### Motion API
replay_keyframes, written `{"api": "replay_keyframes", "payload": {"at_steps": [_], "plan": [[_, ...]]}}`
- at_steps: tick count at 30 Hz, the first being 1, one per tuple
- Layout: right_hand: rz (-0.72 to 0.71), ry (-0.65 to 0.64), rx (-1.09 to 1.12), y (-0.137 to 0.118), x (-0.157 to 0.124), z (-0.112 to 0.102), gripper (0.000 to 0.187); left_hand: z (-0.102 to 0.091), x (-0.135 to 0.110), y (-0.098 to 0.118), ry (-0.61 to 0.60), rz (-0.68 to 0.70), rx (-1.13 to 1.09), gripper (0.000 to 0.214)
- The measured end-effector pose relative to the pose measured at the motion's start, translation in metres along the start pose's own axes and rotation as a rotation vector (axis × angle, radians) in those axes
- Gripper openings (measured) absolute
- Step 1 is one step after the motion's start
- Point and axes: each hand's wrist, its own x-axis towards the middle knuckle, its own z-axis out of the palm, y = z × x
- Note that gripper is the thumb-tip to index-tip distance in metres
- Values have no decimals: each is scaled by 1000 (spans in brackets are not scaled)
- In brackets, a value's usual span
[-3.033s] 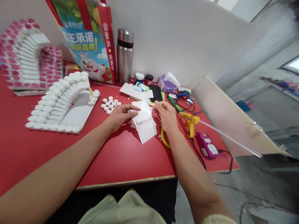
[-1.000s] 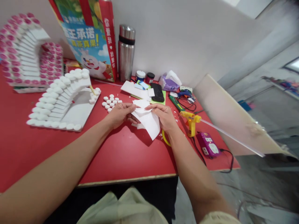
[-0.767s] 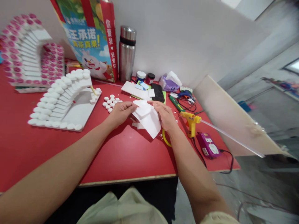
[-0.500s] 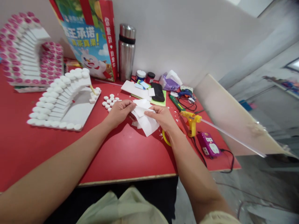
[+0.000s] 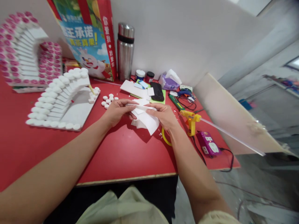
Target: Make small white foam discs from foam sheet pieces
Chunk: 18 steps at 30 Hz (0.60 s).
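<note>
Both hands meet over the red table, pinching a folded piece of white paper (image 5: 146,108) between thumbs and fingers. My left hand (image 5: 118,112) grips its left end, and my right hand (image 5: 163,114) grips its right end. More white paper sheets (image 5: 148,121) lie or hang just below the fold; how they are joined is not clear. Small white round pieces (image 5: 109,100) are scattered by my left hand. A yellow ring (image 5: 164,138), perhaps a tape roll, is partly hidden under my right wrist.
A white model staircase (image 5: 57,99) stands left, a pink-and-white one (image 5: 20,56) behind it. A steel flask (image 5: 125,53) and a printed bag (image 5: 87,43) line the wall. On the right are a yellow glue gun (image 5: 191,123), purple power socket (image 5: 208,143) and green-handled tool (image 5: 175,102).
Between my hands the white paper has been turned up into a narrow fold. My right fingers now lie along its upper edge, closer to the left hand's level.
</note>
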Motion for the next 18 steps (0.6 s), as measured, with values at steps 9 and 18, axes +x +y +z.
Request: {"api": "replay_keyframes", "payload": {"at_steps": [9, 18], "plan": [[-38, -33, 72, -2, -1, -5, 20, 0, -3, 7, -46, -23, -121, 21], [-189, 25, -218, -2, 0, -7, 21, -8, 3, 1, -14, -24, 51, 32]]}}
